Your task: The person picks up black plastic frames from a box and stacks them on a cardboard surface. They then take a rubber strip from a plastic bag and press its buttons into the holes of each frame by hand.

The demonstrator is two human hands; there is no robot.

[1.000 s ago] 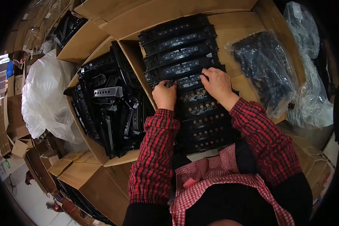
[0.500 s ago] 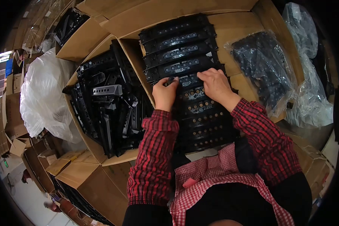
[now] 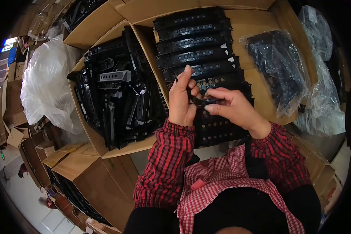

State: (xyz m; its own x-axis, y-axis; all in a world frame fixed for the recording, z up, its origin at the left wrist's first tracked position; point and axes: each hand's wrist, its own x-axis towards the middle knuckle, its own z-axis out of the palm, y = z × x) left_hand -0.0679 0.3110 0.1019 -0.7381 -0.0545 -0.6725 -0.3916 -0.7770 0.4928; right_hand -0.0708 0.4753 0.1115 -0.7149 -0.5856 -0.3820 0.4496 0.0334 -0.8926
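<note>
Both hands raised above the stacked black perforated strips (image 3: 199, 50) in the open cardboard box (image 3: 257, 23) — left hand (image 3: 182, 99) and right hand (image 3: 232, 107) close together, fingertips meeting on one small black part (image 3: 196, 99) pinched between them, just over the near half of the stack. Left of that box, a second carton (image 3: 93, 136) holds a loose jumble of black brackets (image 3: 117, 97); to the right, a clear plastic bag of black parts (image 3: 279, 66) lies on the box flap. White plastic bag (image 3: 43, 85) sits far left — apart from the hands.
</note>
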